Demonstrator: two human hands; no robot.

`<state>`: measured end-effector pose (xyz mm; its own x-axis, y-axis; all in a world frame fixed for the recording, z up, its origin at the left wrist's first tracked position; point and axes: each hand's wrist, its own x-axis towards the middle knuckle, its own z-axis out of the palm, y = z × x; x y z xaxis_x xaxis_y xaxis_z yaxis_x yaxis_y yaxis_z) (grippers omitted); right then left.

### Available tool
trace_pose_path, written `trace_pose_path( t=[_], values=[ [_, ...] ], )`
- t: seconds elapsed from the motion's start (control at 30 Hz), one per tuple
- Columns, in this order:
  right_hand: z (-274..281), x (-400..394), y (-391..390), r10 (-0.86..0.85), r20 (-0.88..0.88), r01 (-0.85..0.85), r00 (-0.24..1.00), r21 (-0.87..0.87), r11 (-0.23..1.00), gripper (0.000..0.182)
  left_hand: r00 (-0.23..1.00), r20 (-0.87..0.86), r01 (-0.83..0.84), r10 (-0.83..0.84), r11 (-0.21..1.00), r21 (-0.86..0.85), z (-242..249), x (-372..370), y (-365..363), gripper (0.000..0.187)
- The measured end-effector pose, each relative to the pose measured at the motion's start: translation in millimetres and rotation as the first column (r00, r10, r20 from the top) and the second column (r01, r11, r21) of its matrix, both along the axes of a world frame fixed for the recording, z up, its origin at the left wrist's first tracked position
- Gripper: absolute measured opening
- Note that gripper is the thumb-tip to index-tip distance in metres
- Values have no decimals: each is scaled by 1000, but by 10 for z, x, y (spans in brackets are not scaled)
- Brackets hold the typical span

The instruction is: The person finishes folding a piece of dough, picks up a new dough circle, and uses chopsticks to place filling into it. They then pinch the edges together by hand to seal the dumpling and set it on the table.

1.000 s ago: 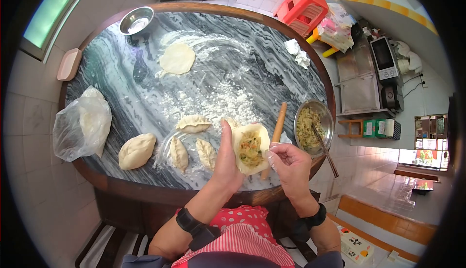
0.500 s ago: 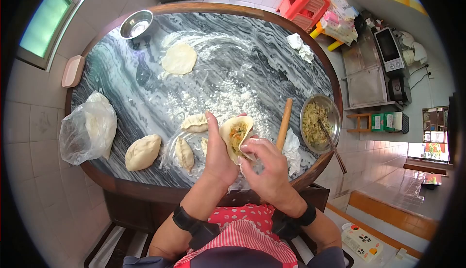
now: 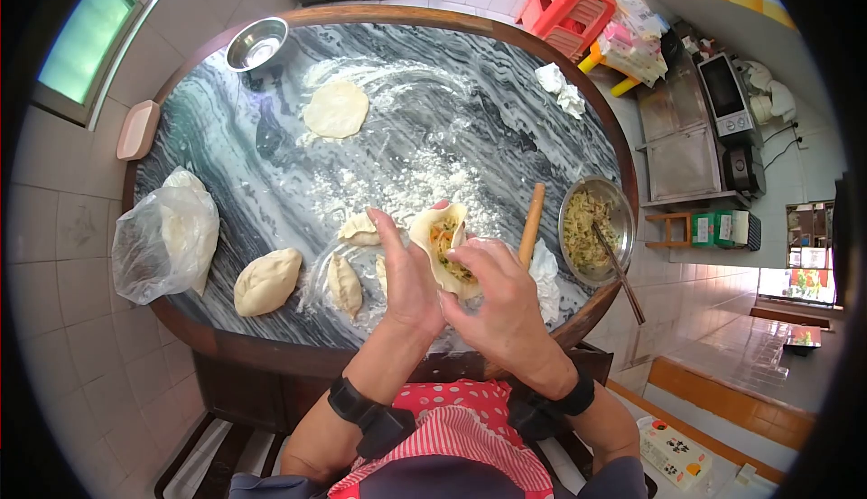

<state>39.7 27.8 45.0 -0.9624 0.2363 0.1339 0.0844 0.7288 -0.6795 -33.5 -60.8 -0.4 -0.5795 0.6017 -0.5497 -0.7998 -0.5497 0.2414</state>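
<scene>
An unsealed dumpling (image 3: 422, 228), a round wrapper folded up around shredded green and orange filling, lies in my left hand (image 3: 408, 284). That hand cups it from the left, thumb pointing up. On the right side, my right hand (image 3: 498, 293) pinches the wrapper's edge between thumb and fingers. Folded dumplings (image 3: 344, 285) lie on the floured tabletop left of my hands, one partly hidden behind my left hand. A large dough lump (image 3: 267, 282) sits farther left. Farther back lies a flat dough wrapper (image 3: 336, 110).
Right of my hands are a wooden rolling pin (image 3: 533, 223), crumpled white paper (image 3: 545, 282) and a metal bowl (image 3: 625, 219) of filling with chopsticks (image 3: 621, 275). A plastic bag (image 3: 153, 251) lies at the left edge, a small metal bowl (image 3: 256, 45) at the back left.
My right fingers have shifted slightly along the wrapper's right edge, and that side is drawn up more. The dumpling stays in my left hand.
</scene>
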Motion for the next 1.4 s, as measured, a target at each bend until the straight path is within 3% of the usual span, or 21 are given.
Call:
trace_pose_path(
  t=[0.23,0.47,0.57,0.73,0.93,1.07,1.27,1.4],
  values=[
    [27,-84,-52,-31,-42,39,999,201,979,26,998,-56,-29,34,996,86,-1,-6,3,94],
    [-34,-148,-100,-64,-52,76,997,265,961,21,994,-68,-74,82,991,111,-22,-21,31,96],
    [-68,-176,-87,-102,-153,136,983,226,965,17,993,-35,-109,114,987,120,16,-46,27,89],
    [-65,-155,9,-207,1,206,978,-124,971,15,993,-15,-116,119,987,111,45,-60,0,88],
    [-9,-184,-10,-216,42,219,976,-242,945,15,992,51,-123,117,980,155,37,-64,-22,79],
    [38,-212,23,-228,41,231,973,-274,934,18,986,79,-154,144,979,132,51,-60,-22,76],
    [86,-207,-1,-172,14,171,985,-224,960,29,998,11,-63,62,983,173,74,-35,-66,76],
    [14,-196,-21,-206,-39,202,978,-84,976,26,994,24,-108,105,980,167,179,-23,-33,75]
  ],
)
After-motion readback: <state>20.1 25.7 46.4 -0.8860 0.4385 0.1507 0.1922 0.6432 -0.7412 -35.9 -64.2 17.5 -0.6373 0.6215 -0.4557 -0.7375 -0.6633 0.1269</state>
